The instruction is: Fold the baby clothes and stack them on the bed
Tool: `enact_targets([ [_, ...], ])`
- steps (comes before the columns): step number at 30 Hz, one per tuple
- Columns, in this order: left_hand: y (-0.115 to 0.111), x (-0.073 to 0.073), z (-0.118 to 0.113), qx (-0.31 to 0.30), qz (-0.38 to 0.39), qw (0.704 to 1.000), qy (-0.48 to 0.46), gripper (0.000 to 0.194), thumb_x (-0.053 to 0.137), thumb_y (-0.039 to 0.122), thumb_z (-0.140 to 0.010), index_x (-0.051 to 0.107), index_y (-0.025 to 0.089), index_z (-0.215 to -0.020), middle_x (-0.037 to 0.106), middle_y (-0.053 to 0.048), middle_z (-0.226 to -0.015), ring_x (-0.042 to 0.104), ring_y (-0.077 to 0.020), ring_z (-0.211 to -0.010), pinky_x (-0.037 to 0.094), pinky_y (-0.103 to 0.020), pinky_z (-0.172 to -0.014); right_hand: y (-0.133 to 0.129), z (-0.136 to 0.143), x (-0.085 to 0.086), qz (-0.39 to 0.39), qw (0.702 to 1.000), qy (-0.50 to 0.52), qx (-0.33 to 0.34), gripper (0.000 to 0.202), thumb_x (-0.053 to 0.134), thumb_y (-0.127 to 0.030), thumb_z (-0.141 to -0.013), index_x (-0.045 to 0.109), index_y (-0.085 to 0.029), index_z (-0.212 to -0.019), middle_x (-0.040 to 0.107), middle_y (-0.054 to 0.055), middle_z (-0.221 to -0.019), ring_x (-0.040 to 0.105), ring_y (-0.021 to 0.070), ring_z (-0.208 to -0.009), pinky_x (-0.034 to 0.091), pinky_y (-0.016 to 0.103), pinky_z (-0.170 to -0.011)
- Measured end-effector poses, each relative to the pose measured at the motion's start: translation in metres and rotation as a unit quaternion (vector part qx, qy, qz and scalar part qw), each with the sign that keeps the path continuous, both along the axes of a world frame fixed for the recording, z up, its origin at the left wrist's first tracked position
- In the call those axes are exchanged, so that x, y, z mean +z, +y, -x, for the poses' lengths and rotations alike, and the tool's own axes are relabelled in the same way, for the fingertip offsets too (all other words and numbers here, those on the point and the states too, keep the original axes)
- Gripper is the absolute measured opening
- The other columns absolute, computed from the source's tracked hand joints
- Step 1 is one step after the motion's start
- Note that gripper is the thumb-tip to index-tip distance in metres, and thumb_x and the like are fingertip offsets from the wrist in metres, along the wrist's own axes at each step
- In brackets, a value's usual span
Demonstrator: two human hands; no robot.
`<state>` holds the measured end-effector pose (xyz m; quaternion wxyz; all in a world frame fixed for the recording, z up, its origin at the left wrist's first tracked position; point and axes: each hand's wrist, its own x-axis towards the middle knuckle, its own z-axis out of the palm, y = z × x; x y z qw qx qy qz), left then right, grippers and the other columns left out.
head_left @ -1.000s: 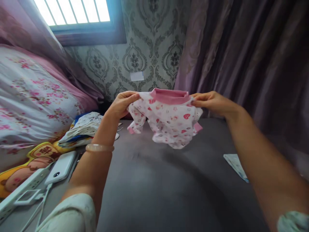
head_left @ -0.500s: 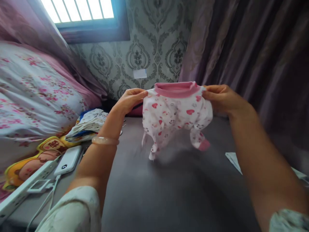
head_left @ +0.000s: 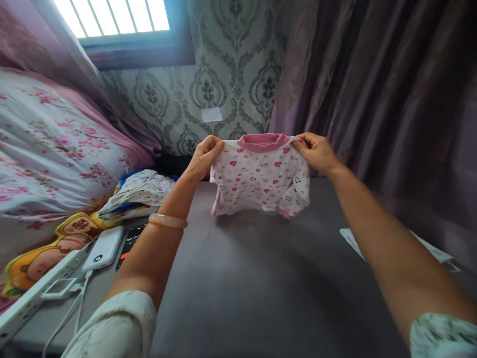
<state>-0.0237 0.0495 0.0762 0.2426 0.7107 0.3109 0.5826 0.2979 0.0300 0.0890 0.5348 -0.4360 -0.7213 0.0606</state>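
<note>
A small white shirt [head_left: 257,174] with pink hearts and a pink collar hangs spread between my two hands, above the grey sheet [head_left: 261,278]. My left hand [head_left: 206,155] pinches its left shoulder between thumb and fingers. At the opposite shoulder, my right hand [head_left: 316,153] is closed on the cloth in the same way. The collar faces up, and the lower edge hangs close to the sheet; whether it touches I cannot tell. One sleeve with a pink cuff droops on the right side.
On the left lie a pile of folded clothes [head_left: 139,191], a yellow cartoon cushion [head_left: 44,263], a white power strip [head_left: 40,286], a power bank [head_left: 104,248] and a phone [head_left: 128,243]. A white face mask [head_left: 432,247] lies partly behind my right forearm. Curtains [head_left: 357,99] hang at right.
The shirt has swung from billowing and bunched to hanging flatter, its front spread out. Both hands have shifted; the right one has come left, closer to the other.
</note>
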Motion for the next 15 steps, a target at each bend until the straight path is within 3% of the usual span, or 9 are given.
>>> enact_targets([
  [5,-0.025,0.003,-0.001,0.118,-0.112,0.985,0.053,0.022,0.054,0.041,-0.090,0.055,0.020,-0.082,0.046,0.004,-0.065,0.046,-0.0090,-0.061,0.039,-0.019,-0.055,-0.024,0.004,0.001,-0.090,0.989,-0.076,-0.094,0.035,0.053,-0.053,-0.090,0.066,-0.020,-0.093,0.067,0.002,-0.081,0.061,0.0170,-0.075,0.048,0.029,-0.067],
  [10,-0.087,0.021,0.012,0.245,-0.241,0.929,0.135,0.019,0.057,0.036,-0.090,0.062,0.019,-0.084,0.054,0.001,-0.076,0.050,-0.0121,-0.076,0.044,-0.024,-0.070,-0.089,0.008,0.016,-0.159,0.967,-0.160,-0.117,0.030,0.055,-0.047,-0.091,0.069,-0.021,-0.096,0.069,0.003,-0.086,0.062,0.0162,-0.076,0.046,0.029,-0.067],
  [15,-0.138,0.056,0.037,0.244,-0.256,0.909,0.221,0.025,0.062,0.041,-0.087,0.068,0.017,-0.091,0.050,0.003,-0.075,0.049,-0.0087,-0.070,0.045,-0.026,-0.074,-0.142,0.006,0.047,-0.070,0.981,-0.149,-0.098,0.031,0.062,-0.048,-0.087,0.072,-0.021,-0.097,0.068,0.000,-0.073,0.055,0.0098,-0.058,0.038,0.023,-0.050],
])
